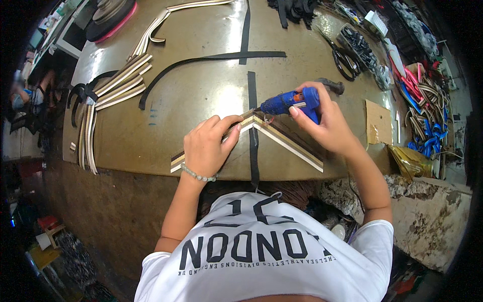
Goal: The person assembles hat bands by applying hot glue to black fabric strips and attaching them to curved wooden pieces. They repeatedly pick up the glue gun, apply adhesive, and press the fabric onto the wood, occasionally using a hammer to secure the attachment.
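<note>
In the head view, a blue glue gun (293, 102) is held in the right hand (322, 123), the fingers (294, 111) being wrapped closed around its body and handle. Its nozzle is pointed left and down at the peak of two striped webbing strips (289, 143), which are laid in an inverted V on the brown worktop (201, 95). The left strip of the V is pressed flat by the left hand (207, 146), whose fingers (229, 123) are curled down onto the webbing just beside the peak; nothing is gripped, the strip is only held down. A bead bracelet (198, 175) is worn on the left wrist. A black strap (253, 131) is laid along the worktop from far to near and passes under the peak of the V.

Farther back, another black strap (201, 63) is seen curving across the worktop, and a bundle of cut striped strips (113, 88) lies at the left edge. Black scissors (343, 58) rest at the right rear, well apart from the hands. A heap of coloured webbing (427, 108) is piled at the far right, and a cardboard piece (378, 123) lies near the right forearm.
</note>
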Demonstrator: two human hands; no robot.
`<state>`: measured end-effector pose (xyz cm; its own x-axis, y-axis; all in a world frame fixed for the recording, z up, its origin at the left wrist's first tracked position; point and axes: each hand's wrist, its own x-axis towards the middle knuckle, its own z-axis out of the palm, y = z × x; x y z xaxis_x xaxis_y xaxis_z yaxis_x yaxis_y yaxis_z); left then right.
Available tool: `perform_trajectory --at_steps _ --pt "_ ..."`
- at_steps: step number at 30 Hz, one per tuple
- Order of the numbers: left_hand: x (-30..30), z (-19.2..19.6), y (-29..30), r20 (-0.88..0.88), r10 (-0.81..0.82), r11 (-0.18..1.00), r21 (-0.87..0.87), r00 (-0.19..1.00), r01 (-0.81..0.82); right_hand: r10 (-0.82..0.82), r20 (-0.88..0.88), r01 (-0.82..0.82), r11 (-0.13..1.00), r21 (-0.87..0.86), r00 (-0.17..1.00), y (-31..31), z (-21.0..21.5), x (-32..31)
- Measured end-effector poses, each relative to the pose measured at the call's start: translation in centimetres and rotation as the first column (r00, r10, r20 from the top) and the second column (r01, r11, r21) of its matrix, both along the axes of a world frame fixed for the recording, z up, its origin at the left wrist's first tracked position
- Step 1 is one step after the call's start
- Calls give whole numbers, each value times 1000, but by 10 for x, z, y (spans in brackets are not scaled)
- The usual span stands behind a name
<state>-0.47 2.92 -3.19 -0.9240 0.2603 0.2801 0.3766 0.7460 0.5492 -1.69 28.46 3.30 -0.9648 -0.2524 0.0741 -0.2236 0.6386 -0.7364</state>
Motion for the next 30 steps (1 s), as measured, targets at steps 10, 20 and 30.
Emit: perform_trajectory --at_steps 10,20,30 --pt "-1 -1 0 12 2 1000 -3 1000 -2 29 -32 -30 1000 -9 999 1 -13 3" --pt "-1 -5 -1 24 0 1000 -15 1000 1 73 73 -77 996 53 995 2 -11 41" --pt "-3 -6 -3 5 -17 989 145 1000 16 -576 -92 540 803 -252 812 110 -11 87"
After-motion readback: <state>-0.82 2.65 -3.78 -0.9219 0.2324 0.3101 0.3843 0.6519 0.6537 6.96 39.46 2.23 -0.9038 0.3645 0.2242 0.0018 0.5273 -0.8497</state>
